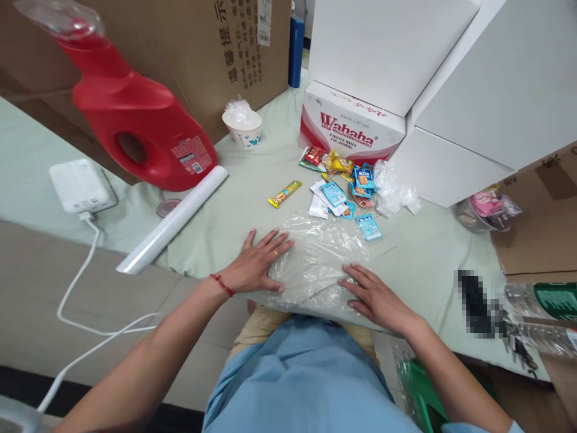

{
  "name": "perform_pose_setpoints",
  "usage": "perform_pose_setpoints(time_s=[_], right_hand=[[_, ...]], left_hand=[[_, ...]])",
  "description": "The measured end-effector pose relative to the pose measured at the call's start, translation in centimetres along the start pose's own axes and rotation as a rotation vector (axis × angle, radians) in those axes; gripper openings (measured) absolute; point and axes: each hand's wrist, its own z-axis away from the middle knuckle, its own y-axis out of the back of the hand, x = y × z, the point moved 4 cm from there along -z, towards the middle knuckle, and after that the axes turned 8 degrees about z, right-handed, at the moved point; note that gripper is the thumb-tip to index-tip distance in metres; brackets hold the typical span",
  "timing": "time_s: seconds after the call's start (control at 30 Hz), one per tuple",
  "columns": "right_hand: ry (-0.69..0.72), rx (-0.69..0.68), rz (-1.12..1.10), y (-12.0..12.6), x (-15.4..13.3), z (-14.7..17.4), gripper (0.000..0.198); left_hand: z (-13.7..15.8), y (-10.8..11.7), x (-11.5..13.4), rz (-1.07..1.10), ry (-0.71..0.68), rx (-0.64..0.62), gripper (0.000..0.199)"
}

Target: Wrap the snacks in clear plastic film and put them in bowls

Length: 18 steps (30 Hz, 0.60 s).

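A clear plastic bag (pixel 318 261) is lying on the surface (pixel 249 180) just right of the left hand (pixel 259 263) and left of the right hand (pixel 377 299). Both hands are resting spread, touching its opposite sides; a yellow snack packet (pixel 285 195) is lying beyond the left hand.

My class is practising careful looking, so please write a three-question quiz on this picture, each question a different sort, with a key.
1. Multiple choice: what do the left hand and the right hand both touch?
A) the red jug
B) the clear plastic
C) the paper cup
2. True or false: the red bracelet is on the left wrist.
3. Fill in: the large red word on the carton is ____.

Key: 1. B; 2. true; 3. Wahaha.
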Motion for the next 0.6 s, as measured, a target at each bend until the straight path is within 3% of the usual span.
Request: perform_pose_setpoints(time_s=[0.13, 0.27, 0.33, 0.4, 0.5, 0.6], right_hand=[[-0.132, 0.011, 0.003, -0.9, 3.1, 4.5, 0.055], [-0.178, 0.16, -0.037, 1.4, 3.2, 5.3, 0.038], [-0.195, 0.307, -0.049, 3.2, 2.0, 3.8, 0.03], [-0.143, 0.369, -0.069, 4.2, 0.0, 1.2, 0.03], [0.074, 0.231, -0.089, 2.7, -4.1, -3.7, 0.032], [0.241, 0.043, -0.026, -1.3, -8.0, -7.5, 0.041]], left_hand=[[0.2, 0.3, -0.5, 0.034, -0.001, -0.037, 0.115], [0.4, 1.1, -0.8, 0.117, -0.009, -0.05, 0.11], [0.6, 1.6, -1.1, 0.168, -0.029, -0.037, 0.097], [0.7, 2.1, -1.5, 0.205, -0.041, -0.007, 0.077], [0.6, 3.0, -1.5, 0.222, 0.0, 0.149, 0.052], [0.4, 3.7, 0.1, 0.211, 0.127, 0.429, 0.042]])
